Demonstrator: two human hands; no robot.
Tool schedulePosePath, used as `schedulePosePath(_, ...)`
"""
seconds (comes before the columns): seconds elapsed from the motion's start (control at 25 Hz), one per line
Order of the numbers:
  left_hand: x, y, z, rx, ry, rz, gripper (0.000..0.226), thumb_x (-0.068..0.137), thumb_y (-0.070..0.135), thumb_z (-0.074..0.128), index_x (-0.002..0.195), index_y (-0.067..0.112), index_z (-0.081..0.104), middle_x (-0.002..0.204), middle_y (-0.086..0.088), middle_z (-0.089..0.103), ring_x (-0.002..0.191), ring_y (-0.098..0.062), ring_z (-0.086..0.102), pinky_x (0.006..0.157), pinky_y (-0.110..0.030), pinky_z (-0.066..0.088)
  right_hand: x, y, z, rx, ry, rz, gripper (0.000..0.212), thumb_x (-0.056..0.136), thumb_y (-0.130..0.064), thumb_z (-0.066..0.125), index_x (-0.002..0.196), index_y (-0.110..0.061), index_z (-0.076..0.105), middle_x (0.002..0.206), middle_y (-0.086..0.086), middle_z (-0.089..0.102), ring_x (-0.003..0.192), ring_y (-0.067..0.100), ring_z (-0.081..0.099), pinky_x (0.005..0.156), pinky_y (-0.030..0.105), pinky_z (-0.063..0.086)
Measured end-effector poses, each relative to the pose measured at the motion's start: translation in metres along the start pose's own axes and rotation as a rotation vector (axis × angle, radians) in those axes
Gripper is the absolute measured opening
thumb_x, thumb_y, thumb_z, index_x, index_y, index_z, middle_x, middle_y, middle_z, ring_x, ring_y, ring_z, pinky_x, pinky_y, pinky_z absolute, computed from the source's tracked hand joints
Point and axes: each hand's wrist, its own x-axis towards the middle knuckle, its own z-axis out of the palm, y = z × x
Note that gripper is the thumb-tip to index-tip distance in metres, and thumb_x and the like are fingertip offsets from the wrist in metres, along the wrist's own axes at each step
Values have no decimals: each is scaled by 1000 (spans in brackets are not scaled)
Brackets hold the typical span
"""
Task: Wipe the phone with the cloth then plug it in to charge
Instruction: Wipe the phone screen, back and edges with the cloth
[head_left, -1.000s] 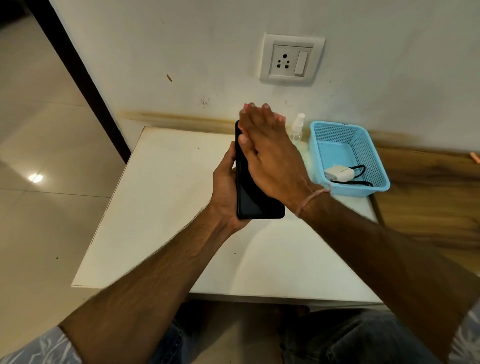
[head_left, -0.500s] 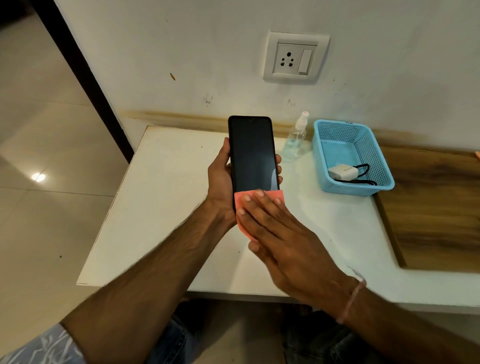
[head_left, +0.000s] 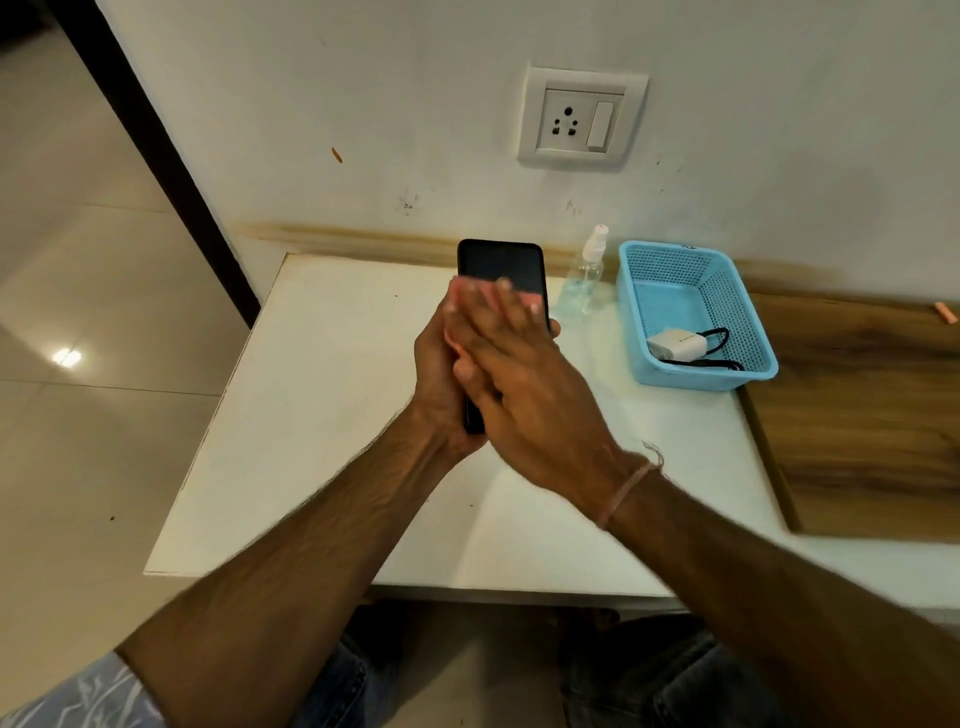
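- Currently the wiping step: the right hand (head_left: 524, 395), fingers flat, presses a pink cloth (head_left: 527, 300) against the screen.
- Left hand (head_left: 441, 384) grips the black rectangular phone (head_left: 501, 267) upright above the white tabletop (head_left: 322, 415).
- Next, judged: fetching the white charger (head_left: 675, 344) from the blue basket (head_left: 748, 306).

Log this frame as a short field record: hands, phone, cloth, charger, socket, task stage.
left hand: grips the phone from behind, holding it above the table
right hand: flat, pressing the cloth on the screen
phone: black, screen dark, only its top uncovered
cloth: pink, mostly hidden under the fingers
charger: white, with black cable, lying in the blue basket
wall socket: nothing plugged in
spray bottle: upright beside the basket
task stage: wiping; charging not yet started
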Motion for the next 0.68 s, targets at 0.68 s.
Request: schedulePosePath(0.68, 4, -3, 2, 1, 52, 11, 60, 99, 58, 44, 137, 15, 62, 143, -15, 58, 135, -33, 52, 117, -47, 37, 46, 31, -12, -75, 47, 113, 51, 104, -35, 25, 152, -20, 14, 161, -1, 3, 148, 19, -8, 121, 39, -3)
